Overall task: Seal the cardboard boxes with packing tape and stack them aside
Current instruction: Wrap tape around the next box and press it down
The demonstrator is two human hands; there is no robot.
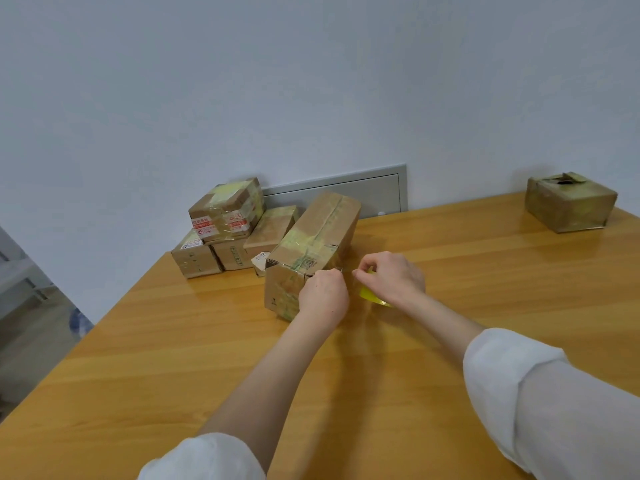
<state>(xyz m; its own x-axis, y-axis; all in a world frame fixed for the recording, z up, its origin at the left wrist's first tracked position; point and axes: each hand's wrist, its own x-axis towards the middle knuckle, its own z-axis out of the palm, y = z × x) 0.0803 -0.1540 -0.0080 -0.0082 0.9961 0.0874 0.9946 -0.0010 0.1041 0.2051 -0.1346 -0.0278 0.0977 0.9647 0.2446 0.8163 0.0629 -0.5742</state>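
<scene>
At the far left edge a strip of grey floor [31,327] shows below the table, its contents too blurred to tell. A pale, bare wall [242,81] fills the upper half of the view, with a grey panel [336,192] set low in it behind the glossy wooden table [173,341]. On the table's far left corner stands a stack of taped boxes [225,209], one perched on three others. Just to their right, touching the nearest of them, lies the long box [311,247], its top seam running away from the person. The left hand [323,296] is at this box's near right corner, fingers bunched together and pinching what seems to be a clear tape end [341,270]. Just beside it, the right hand [391,277] has thumb and forefinger pinched together, the other fingers curled over a yellow tape roll [372,296]. Both white sleeves are rolled up. Well apart, at the far right, sits a lone box [569,204] with its top flaps raised.
</scene>
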